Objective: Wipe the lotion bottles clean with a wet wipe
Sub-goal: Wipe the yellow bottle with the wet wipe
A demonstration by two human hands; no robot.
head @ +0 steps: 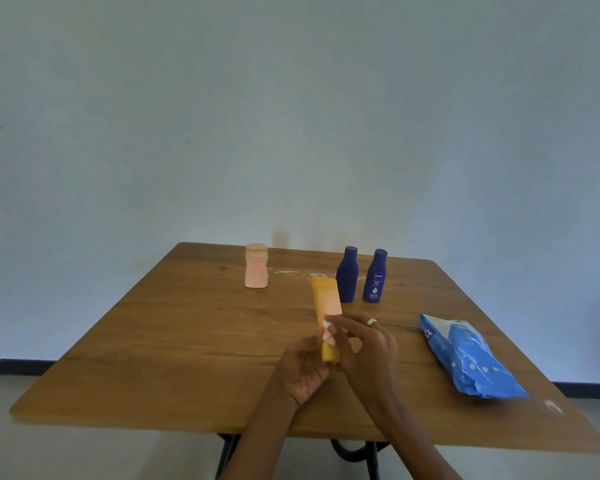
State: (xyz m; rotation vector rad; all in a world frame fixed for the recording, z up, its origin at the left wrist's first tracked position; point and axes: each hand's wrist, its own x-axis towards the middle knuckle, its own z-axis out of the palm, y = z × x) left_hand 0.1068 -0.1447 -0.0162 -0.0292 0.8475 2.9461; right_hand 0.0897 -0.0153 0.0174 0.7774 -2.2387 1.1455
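Note:
A yellow-orange lotion tube (pixel 325 303) is held upright over the middle of the wooden table (pixel 174 341). My left hand (pixel 302 368) grips its lower end. My right hand (pixel 364 351), with a ring on one finger, presses a small white wet wipe (pixel 327 330) against the tube's middle. Two dark blue lotion bottles (pixel 347 275) (pixel 374 277) stand side by side behind the tube. A pale pink bottle (pixel 256 266) stands at the back left.
A blue pack of wet wipes (pixel 465 355) lies at the right side of the table. White smears mark the tabletop near the back bottles. A plain wall rises right behind the table's far edge.

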